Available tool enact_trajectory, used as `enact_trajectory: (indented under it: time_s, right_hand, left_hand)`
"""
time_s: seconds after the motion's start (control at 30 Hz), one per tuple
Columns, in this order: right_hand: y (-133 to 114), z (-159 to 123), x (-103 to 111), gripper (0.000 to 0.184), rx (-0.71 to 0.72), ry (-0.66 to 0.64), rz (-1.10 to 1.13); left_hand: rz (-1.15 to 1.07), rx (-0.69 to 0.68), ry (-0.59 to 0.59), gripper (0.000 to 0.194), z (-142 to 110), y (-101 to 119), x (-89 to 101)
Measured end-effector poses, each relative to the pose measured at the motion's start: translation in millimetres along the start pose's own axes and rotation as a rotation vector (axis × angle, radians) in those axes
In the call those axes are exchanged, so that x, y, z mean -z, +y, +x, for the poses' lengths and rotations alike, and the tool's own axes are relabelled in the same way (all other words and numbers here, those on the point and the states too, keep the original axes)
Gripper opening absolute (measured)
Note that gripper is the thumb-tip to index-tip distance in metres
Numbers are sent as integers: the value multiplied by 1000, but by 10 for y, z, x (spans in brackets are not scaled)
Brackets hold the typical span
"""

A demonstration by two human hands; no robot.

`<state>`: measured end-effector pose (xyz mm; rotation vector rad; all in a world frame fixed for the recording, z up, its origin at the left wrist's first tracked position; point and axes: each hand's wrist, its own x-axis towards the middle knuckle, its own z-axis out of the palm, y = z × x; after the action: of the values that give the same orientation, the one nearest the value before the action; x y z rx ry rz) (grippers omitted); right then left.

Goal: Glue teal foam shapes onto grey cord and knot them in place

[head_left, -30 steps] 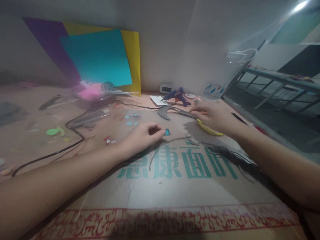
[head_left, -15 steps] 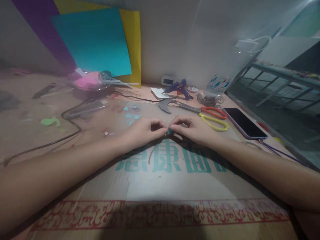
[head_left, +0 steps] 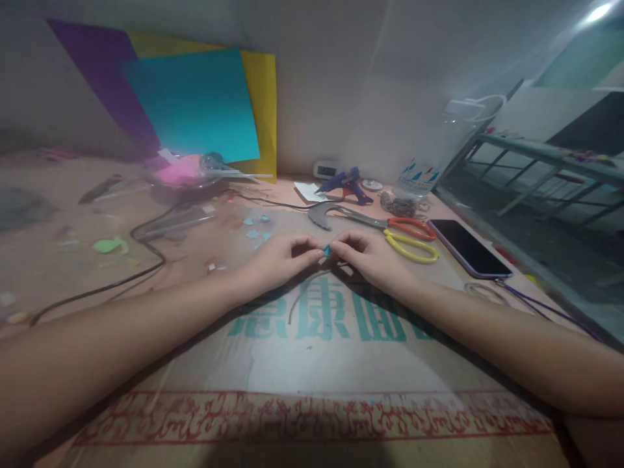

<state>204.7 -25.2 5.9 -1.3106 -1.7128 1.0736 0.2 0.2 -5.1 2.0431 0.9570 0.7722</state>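
My left hand [head_left: 283, 260] and my right hand [head_left: 370, 260] meet over the middle of the printed cardboard [head_left: 292, 364]. Between their fingertips is a small teal piece [head_left: 327, 250], pinched from both sides; its exact kind is too small to tell. A thin dark cord [head_left: 296, 302] lies curved on the cardboard just below the hands. Several light blue cut-out shapes [head_left: 252, 234], one like a flower, lie beyond my left hand. Scissors [head_left: 375, 221] with one red and one yellow handle rest behind my right hand.
A phone [head_left: 470, 247] lies at the right, by the table's edge. Toward the wall are a purple glue gun [head_left: 348, 185], a small white digital display [head_left: 325, 169] and a clear plastic container [head_left: 416, 175]. Coloured sheets [head_left: 199, 107] lean at the back left, behind a bowl with pink material [head_left: 178, 172].
The view has tilted up slightly and shifted. Both hands keep their pinch on the teal piece, which has turned a little and shows more upright between the fingertips.
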Motion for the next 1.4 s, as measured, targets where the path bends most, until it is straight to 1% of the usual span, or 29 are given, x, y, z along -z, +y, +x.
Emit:
enact_trajectory:
  time_s: [0.07, 0.2, 0.37, 0.47, 0.6, 0.7, 0.8, 0.97, 1.07, 1.27, 1.4]
  right_hand:
    - [2, 0, -5, 37, 5, -16, -13]
    - [27, 14, 7, 35, 27, 0, -27]
    - [25, 36, 29, 33, 61, 45, -110]
    - [-5, 31, 23, 32, 75, 64, -155]
    - [-13, 20, 5, 32, 56, 41, -144]
    - [21, 30, 15, 36, 65, 34, -148]
    - [58, 47, 43, 41, 89, 57, -118]
    - [41, 51, 56, 37, 98, 74, -142]
    - [5, 46, 45, 35, 77, 49, -157]
    - [-58, 47, 41, 29, -14, 32, -177]
    - [-63, 47, 45, 30, -76, 31, -123]
  left_hand:
    - [-1, 11, 27, 30, 2, -20, 6]
    - [-38, 25, 40, 33, 14, -67, 4]
    - [-93, 32, 87, 28, 29, -62, -1]
    - [-56, 43, 85, 24, 23, -20, 4]
    - [-14, 41, 75, 24, 14, 24, 14]
    - [-9, 43, 97, 24, 18, 43, 24]
    - [-12, 59, 128, 23, 26, 58, 34]
    - [14, 67, 123, 27, 35, 36, 39]
    - [22, 67, 104, 29, 34, 4, 33]
    - [51, 55, 75, 30, 32, -8, 22]
    - [17, 49, 60, 31, 35, 2, 15]
